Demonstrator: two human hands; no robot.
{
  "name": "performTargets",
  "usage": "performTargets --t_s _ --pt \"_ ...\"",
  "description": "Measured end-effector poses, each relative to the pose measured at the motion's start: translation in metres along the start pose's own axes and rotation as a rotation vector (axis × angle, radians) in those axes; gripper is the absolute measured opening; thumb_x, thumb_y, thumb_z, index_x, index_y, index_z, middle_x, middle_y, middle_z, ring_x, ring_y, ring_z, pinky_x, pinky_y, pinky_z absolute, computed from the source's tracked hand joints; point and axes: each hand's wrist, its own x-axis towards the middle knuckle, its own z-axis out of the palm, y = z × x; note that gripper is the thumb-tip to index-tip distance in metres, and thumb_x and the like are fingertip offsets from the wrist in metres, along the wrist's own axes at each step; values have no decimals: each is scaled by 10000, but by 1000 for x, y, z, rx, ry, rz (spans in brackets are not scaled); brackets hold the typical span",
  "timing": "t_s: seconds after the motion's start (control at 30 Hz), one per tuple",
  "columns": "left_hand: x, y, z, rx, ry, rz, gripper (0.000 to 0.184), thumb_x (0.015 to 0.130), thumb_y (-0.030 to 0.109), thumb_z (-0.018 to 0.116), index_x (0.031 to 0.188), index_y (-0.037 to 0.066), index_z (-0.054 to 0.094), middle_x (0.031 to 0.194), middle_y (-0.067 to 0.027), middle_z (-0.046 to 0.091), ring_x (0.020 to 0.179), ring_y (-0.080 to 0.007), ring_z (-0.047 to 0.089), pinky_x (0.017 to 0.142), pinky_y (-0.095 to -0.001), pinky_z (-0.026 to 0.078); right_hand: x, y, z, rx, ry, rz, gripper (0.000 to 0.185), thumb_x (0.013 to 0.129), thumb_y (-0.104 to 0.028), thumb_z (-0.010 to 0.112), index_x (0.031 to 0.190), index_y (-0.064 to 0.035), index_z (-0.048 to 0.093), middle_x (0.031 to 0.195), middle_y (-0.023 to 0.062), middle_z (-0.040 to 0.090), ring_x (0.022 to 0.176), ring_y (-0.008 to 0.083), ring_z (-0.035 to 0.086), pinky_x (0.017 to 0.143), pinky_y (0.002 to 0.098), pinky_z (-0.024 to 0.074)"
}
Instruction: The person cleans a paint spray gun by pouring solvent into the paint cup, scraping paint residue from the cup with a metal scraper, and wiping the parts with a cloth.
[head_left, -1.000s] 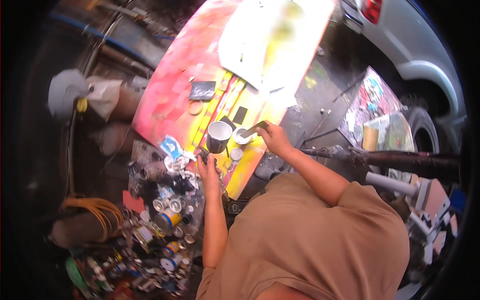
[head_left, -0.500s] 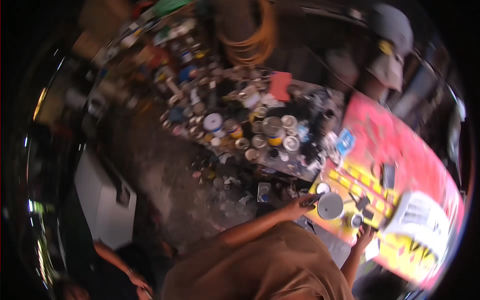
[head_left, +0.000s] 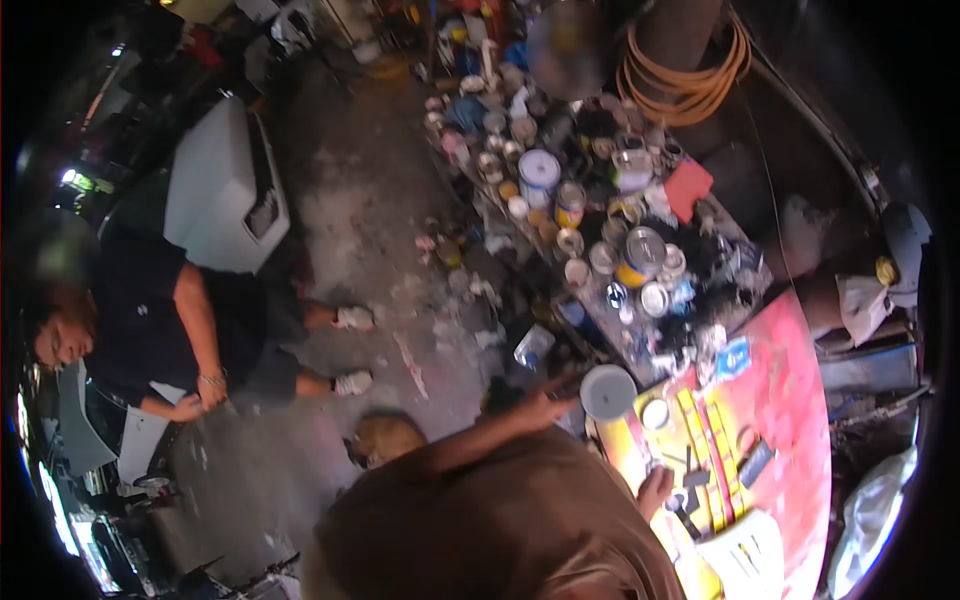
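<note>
Head view: the left hand (head_left: 546,408) is sitting beside the grey-topped can (head_left: 607,392), at the painted panel's (head_left: 790,400) edge; the right hand (head_left: 655,491) is hovering near dark pieces (head_left: 696,479); neither hand's fingers are showing clearly enough to tell; the can's looking stiff, probably weighty, wanting holding round its wall.

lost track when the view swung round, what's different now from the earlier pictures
The view has turned to the person's left, bringing another person into fuller view. The round grey container has shifted outward past the white disc to the edge of the painted panel, near the left hand; whether it's gripped is unclear. The disc and blue packet look unmoved.
</note>
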Motion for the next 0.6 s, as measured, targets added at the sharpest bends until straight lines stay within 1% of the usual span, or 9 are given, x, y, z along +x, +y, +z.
performTargets --t_s 0.03,0.07,0.1,0.17,0.23,0.37,0.43,0.5,0.6 --pt "-8 1 -8 33 41 -29 560 915 141 668 1448 198 505 1072 -105 634 709 -123 631 644 -297 528 6 -21 7 -91 -151 -105 185 1000 -163 551 874 -29 533 730 -7 480 616 55 388 513 242 310" --pt "-17 2 -15 65 81 -59 534 916 81 656 1425 186 533 1234 -144 623 738 -131 646 672 -300 543 15 -43 21 12 -238 -64 176 1001 -162 558 888 -27 547 707 -22 474 619 56 393 533 233 320" --pt "-26 4 -23 -44 116 -76 566 928 96 649 1463 171 478 1148 -132 656 700 -131 636 658 -307 541 25 -56 33 -30 -292 -156 161 998 -148 570 893 -27 554 699 -22 477 624 55 408 545 231 329" --pt "-45 -13 -38 -10 261 -63 558 941 187 661 1465 152 473 1024 -131 686 677 -114 615 644 -302 529 41 -66 53 -106 -427 -246 146 982 -127 602 896 -13 571 739 1 527 656 66 447 572 243 364" --pt "-60 -25 -58 -21 334 -182 564 937 206 667 1454 87 475 1192 -188 661 898 -179 676 816 -302 532 47 -80 79 -86 -553 -189 154 970 -141 628 969 11 603 796 31 592 684 86 505 619 253 419" --pt "-84 -47 -82 21 575 60 582 945 198 656 1450 2 445 1312 -203 608 1175 -228 595 1008 -315 439 40 -86 124 -147 -692 -281 157 960 -142 642 1011 3 607 819 54 611 747 106 565 677 262 467" --pt "-92 -45 -94 -15 648 130 585 949 198 652 1446 -23 436 1332 -197 599 1261 -236 542 1059 -323 396 27 -88 138 -191 -731 -317 164 956 -144 647 1028 -2 606 828 62 620 762 115 582 688 265 478" --pt "-97 -52 -107 -51 679 136 597 946 208 657 1451 -16 430 1338 -180 594 1238 -224 553 1047 -320 408 14 -84 151 -238 -741 -347 177 951 -147 654 1045 -5 603 835 67 628 764 123 591 686 269 484" --pt "-106 -61 -133 -137 687 101 628 937 221 672 1462 -9 416 1359 -156 574 1223 -213 552 1040 -319 414 -3 -72 169 -282 -800 -255 232 946 -166 661 1116 -25 588 867 79 640 758 144 606 680 284 493"
